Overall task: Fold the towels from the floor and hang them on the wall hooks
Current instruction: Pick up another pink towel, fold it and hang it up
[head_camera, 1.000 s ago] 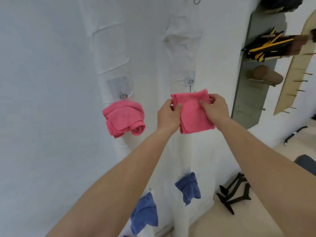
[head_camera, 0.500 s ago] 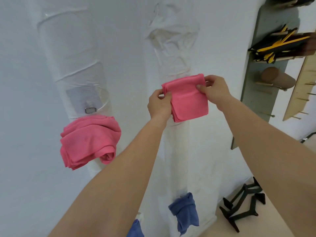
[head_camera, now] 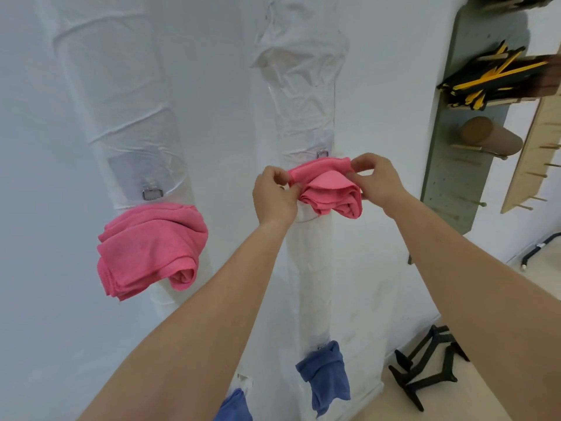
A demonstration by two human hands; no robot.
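A folded pink towel [head_camera: 329, 191] hangs against the right white wall strip, just below a small metal hook [head_camera: 322, 153]. My left hand [head_camera: 274, 197] pinches its left edge and my right hand [head_camera: 375, 179] pinches its upper right corner. The towel droops in loose folds between the two hands. Another pink towel [head_camera: 151, 247] hangs bunched under the left metal hook [head_camera: 152, 193]. Lower down, a blue towel [head_camera: 326, 375] hangs on the right strip, and a second blue towel [head_camera: 235, 407] shows at the bottom edge.
A grey pegboard [head_camera: 455, 177] stands to the right with black and yellow tools [head_camera: 491, 77] and a brown roll [head_camera: 488, 138]. A wooden board with pegs [head_camera: 534, 159] leans beside it. Black stands [head_camera: 428, 369] lie on the beige floor by the wall.
The pink towel went from flat and held up in front of the wall to lower and drooping under the right hook. Both hands moved in closer to the wall.
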